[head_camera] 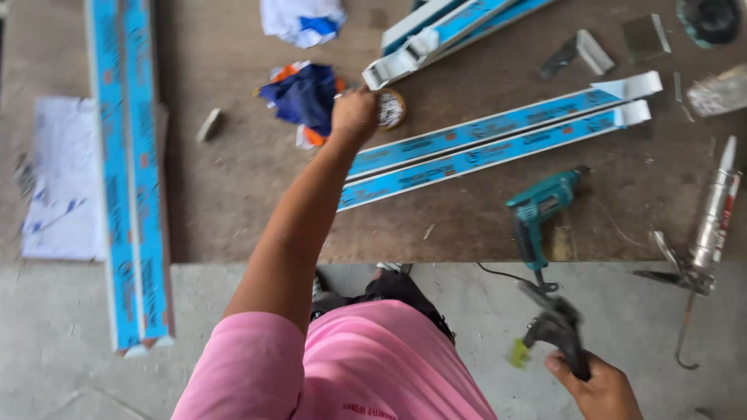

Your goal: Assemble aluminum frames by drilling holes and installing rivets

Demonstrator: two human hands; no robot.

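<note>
My left hand [354, 114] reaches across the brown table [233, 210] with its fingers closed on the edge of a small round disc-like thing with a tan rim [392, 109]. The disc lies by the near end of two white profiles covered in blue film [490, 144]. My right hand [597, 386] is low at the bottom right, off the table. It grips a black hand tool [556, 325] with a yellow-green tip [519, 354].
A teal power drill [541, 208] and a caulking gun [704, 237] lie near the front edge. Two long blue-filmed profiles [128, 179] overhang the edge at left, beside a white sheet [62, 179]. A blue and orange cloth [303, 95] and more profiles [443, 35] lie farther back.
</note>
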